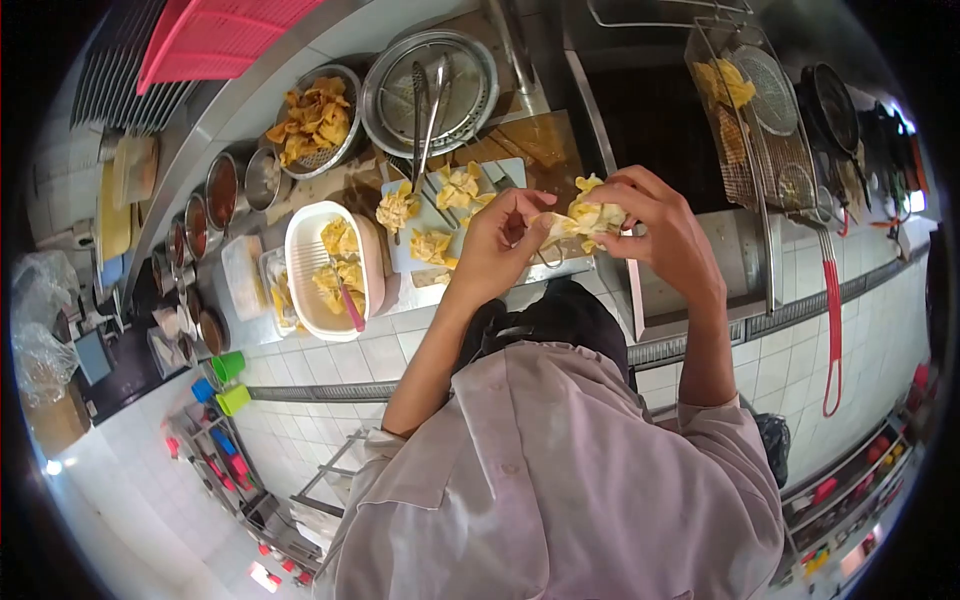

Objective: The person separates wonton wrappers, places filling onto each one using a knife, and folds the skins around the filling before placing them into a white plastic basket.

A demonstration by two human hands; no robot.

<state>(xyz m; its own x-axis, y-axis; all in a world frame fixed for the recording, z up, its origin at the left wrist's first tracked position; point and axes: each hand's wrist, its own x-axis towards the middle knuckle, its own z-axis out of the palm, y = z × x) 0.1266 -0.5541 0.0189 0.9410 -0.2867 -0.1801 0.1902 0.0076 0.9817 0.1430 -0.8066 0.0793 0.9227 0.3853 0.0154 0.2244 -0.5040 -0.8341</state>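
Note:
Between my two hands is a pale yellow wonton [590, 213] with a crumpled, gathered wrapper. My right hand [665, 228] has its fingers curled round the body of it. The fingertips of my left hand [500, 245] pinch the wrapper's stretched end. Behind and left of my left hand, a white cutting board [400, 255] bears several gathered wontons [431, 246]. A white tub [300, 260] beside it contains more yellow pieces and a utensil with a pink handle [352, 305].
Tongs [432, 115] lean across a round metal pan [380, 70]. Fried wontons [318, 115] fill a strainer bowl. At right stand a dark fryer vat [640, 110] and a wire fry basket [742, 180]; a red-handled tool [832, 320] juts over the edge. Sauce pots [221, 190] line the left.

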